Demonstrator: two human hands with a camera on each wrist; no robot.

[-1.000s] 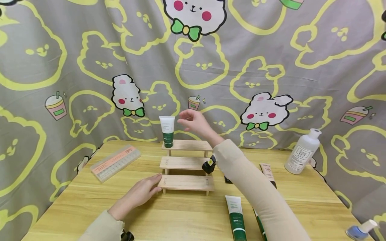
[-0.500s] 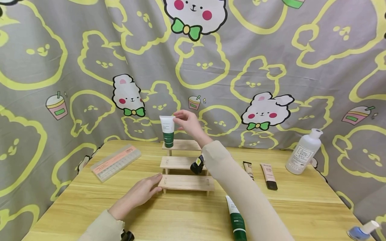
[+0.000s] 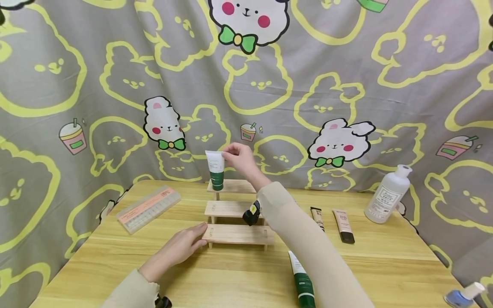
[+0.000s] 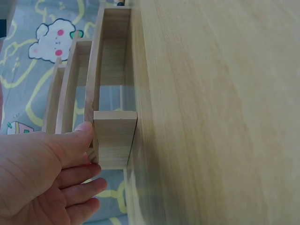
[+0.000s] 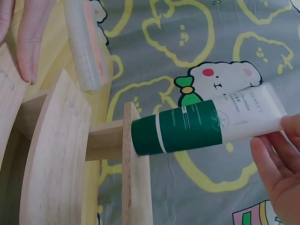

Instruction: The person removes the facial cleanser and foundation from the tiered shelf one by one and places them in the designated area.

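Observation:
A white and green squeeze tube [image 3: 216,170] stands cap down at the left end of the top step of a three-tier wooden stand [image 3: 239,234], leaning slightly. My right hand [image 3: 242,160] pinches the flat upper end of this tube at its right edge. In the right wrist view, the tube's green cap [image 5: 145,136] meets the top board. My left hand [image 3: 182,246] holds the left end of the lowest step. From the left wrist view, its thumb [image 4: 77,138] and forefinger grip the board's end, the other fingers curling below.
A second green and white tube [image 3: 302,282] lies in front, partly behind my right sleeve. Two small cosmetic tubes [image 3: 343,226] lie to the right. A clear-white bottle [image 3: 387,194] and a blue nail polish bottle [image 3: 464,295] stand farther right. A flat pill-type box [image 3: 148,209] lies left.
My right hand has moved left from beside the tube and now pinches its top. The tube has tipped and shifted slightly right. My left hand has stayed on the stand.

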